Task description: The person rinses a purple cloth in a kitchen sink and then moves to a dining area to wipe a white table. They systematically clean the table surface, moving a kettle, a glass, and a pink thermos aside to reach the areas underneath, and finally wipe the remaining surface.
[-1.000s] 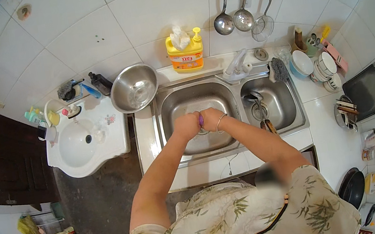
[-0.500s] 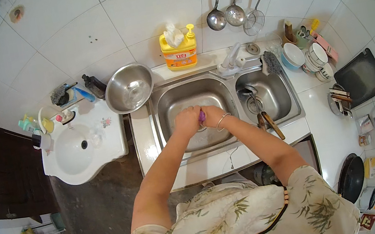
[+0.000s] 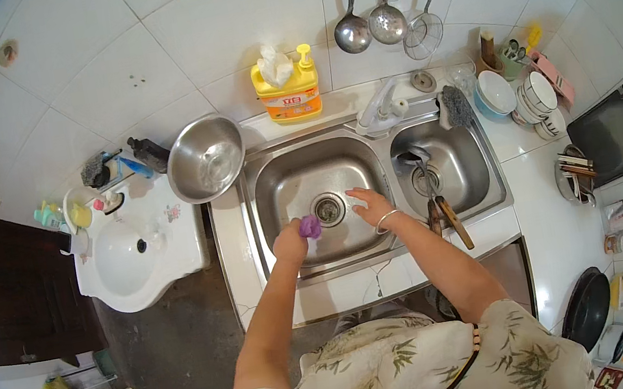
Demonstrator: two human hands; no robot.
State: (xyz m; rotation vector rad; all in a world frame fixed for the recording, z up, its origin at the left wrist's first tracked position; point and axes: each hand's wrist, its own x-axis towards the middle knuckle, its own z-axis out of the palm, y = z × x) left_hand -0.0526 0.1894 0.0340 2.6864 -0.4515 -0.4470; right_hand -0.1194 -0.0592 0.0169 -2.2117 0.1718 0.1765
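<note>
Over the left part of the large steel basin, my left hand is closed around a crumpled purple cloth, which bunches out beyond the fingers. My right hand is apart from it over the basin's right side, palm down, fingers stretched out and holding nothing. A bracelet circles the right wrist. Between the two hands, the round drain shows at the bottom of the basin.
In the smaller basin lean long-handled utensils. A faucet, a yellow pump jug and a steel bowl stand behind and left. Stacked bowls are at right; ladles hang on the wall.
Both hands were together on the purple cloth over the basin. They have parted: the left moved left and nearer with the cloth, the right let go and opened. The view shifted slightly.
</note>
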